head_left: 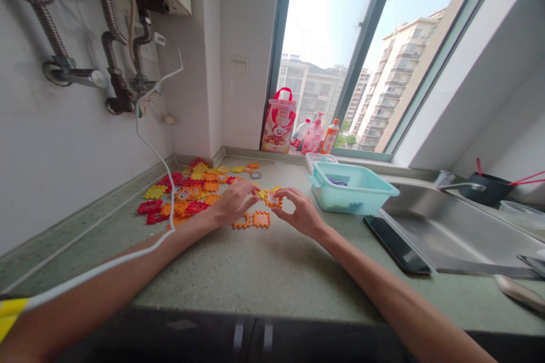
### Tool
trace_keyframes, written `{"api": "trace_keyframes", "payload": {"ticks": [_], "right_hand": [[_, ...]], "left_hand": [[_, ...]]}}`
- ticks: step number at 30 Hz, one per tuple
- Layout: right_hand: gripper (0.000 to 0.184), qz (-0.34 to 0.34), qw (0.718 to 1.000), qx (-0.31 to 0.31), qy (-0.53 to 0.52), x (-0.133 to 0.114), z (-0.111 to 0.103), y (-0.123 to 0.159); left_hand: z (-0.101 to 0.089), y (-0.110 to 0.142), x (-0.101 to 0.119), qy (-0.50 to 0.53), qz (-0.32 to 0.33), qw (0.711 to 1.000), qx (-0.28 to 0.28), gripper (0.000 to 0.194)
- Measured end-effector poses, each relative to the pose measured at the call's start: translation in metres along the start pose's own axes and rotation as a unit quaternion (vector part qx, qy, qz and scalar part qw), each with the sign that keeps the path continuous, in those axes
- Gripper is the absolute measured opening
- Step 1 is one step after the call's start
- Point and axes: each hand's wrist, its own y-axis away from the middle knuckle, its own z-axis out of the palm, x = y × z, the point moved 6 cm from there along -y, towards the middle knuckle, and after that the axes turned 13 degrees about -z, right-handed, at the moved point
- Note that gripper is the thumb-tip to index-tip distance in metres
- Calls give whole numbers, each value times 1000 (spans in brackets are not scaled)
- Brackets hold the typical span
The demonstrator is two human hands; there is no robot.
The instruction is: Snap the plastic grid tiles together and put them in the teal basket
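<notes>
My right hand (299, 212) pinches a small orange interlocking plastic tile (273, 199) with notched edges and a pale printed label, thumb below and fingers above. My left hand (233, 202) is close on its left, thumb and forefinger closing on the edge of a yellow notched tile (262, 194). That yellow tile touches or lies behind the orange one; the exact contact is hidden. Below the hands, a flat orange tile (261, 219) and an orange tile frame (242, 222) lie on the counter.
A heap of red, yellow and orange tiles (187, 191) covers the counter's left side. White cable (159, 153) hangs across my left forearm. To the right stand a turquoise tub (353, 195), a black phone (395, 244) and the sink (426, 221). Bottles (314, 137) line the windowsill.
</notes>
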Motion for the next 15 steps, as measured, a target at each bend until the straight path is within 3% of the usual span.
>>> {"api": "trace_keyframes", "payload": {"ticks": [3, 8, 15], "right_hand": [[24, 0, 1000, -24, -11, -8, 16, -3], [20, -17, 989, -143, -34, -13, 43, 0], [24, 24, 982, -177, -56, -13, 42, 0]], "left_hand": [[-11, -2, -3, -42, -4, 999, 28, 52], [-16, -3, -3, -101, 23, 994, 27, 47], [-20, -3, -8, -121, 30, 992, 23, 43]]}}
